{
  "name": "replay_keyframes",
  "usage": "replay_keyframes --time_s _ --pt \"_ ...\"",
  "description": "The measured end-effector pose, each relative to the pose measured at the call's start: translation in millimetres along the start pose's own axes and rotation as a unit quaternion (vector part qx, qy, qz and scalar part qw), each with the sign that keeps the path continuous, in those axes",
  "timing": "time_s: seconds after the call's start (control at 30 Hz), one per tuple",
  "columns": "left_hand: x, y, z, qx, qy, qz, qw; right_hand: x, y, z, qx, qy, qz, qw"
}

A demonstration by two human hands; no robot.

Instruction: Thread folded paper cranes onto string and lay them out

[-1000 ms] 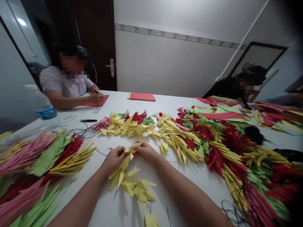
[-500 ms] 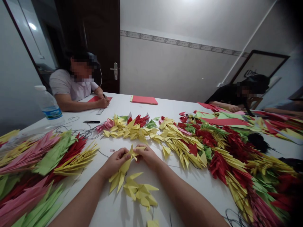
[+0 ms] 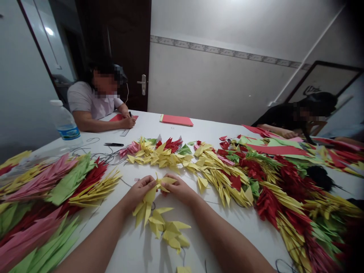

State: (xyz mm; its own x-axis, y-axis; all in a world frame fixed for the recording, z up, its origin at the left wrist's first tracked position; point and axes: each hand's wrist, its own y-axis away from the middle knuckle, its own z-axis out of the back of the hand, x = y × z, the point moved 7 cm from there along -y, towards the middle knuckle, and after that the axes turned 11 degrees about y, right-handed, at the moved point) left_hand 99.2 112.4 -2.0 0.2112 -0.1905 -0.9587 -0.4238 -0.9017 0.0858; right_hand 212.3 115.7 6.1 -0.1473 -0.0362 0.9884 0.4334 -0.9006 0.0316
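Note:
In front of me, my left hand (image 3: pixel 144 188) pinches a folded yellow paper piece (image 3: pixel 150 195) by its upper end. My right hand (image 3: pixel 176 186) is closed on the yellow paper wing (image 3: pixel 167 181) just beside it, and the fingertips of both hands nearly meet. Below my hands, a cluster of yellow folded paper pieces (image 3: pixel 172 233) hangs along a dark string (image 3: pixel 183 254). Another yellow piece (image 3: pixel 183 269) shows at the bottom edge. The exact fold between my fingertips is partly hidden.
Long garlands of yellow, red and green folded paper (image 3: pixel 222 182) curve across the middle and right. Bundles of coloured folded paper (image 3: pixel 65 178) lie at left, near a water bottle (image 3: pixel 66 125) and a black knife (image 3: pixel 113 144). Two people sit across the white table (image 3: pixel 170 132), beyond red sheets (image 3: pixel 178 120).
The view has shifted slightly, so the scene sits a little further right. My fingers have moved a little on the yellow paper, whose right wing now looks broader and flatter.

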Motion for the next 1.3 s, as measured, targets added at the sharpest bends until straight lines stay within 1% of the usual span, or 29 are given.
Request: replay_keyframes --time_s 0.1,0.2,0.37,0.47,0.57,0.67,0.8,0.87,0.97,1.07,1.2,1.3 --pt "2.3 -0.1 0.4 0.006 0.011 0.013 1.000 -0.2 0.0 0.4 0.003 -0.012 0.000 1.000" --pt "0.5 -1.0 1.4 -0.001 -0.001 0.003 1.000 -2.0 -1.1 1.3 0.001 -0.028 0.001 1.000" --pt "-9.8 0.3 -1.8 -0.011 -0.077 -0.034 0.996 -6.0 -2.5 4.7 -0.023 -0.077 -0.008 0.997" --pt "-13.8 0.8 -2.2 -0.021 -0.113 -0.048 0.992 -4.7 -2.1 3.8 -0.023 -0.078 -0.013 0.997" --pt "-11.9 0.0 0.0 -0.024 -0.107 -0.043 0.993 -1.6 -1.2 2.7 -0.015 -0.074 -0.008 0.997" --pt "-7.1 -0.3 1.6 -0.008 -0.095 -0.027 0.995 0.7 -0.3 3.5 -0.007 -0.061 0.005 0.998" --pt "-2.3 0.5 2.9 0.012 -0.089 -0.012 0.996 -1.0 -0.1 4.3 0.002 -0.058 0.003 0.998" --pt "-2.5 0.7 3.1 0.016 -0.092 -0.017 0.995 -1.6 -0.8 3.5 0.007 -0.065 0.003 0.998" --pt "-3.8 0.7 2.2 0.017 -0.091 -0.026 0.995 -1.6 -2.5 3.6 -0.004 -0.069 0.002 0.998" --pt "-3.2 0.6 1.0 0.014 -0.086 -0.022 0.996 -0.2 -3.6 4.0 -0.014 -0.048 0.006 0.999" --pt "-3.4 0.0 0.2 0.009 -0.106 -0.030 0.994 -0.8 -3.6 4.3 -0.004 -0.032 0.004 0.999" --pt "-4.9 0.6 -1.8 0.019 -0.114 -0.037 0.993 -3.5 -3.9 6.1 -0.005 -0.024 -0.001 1.000"
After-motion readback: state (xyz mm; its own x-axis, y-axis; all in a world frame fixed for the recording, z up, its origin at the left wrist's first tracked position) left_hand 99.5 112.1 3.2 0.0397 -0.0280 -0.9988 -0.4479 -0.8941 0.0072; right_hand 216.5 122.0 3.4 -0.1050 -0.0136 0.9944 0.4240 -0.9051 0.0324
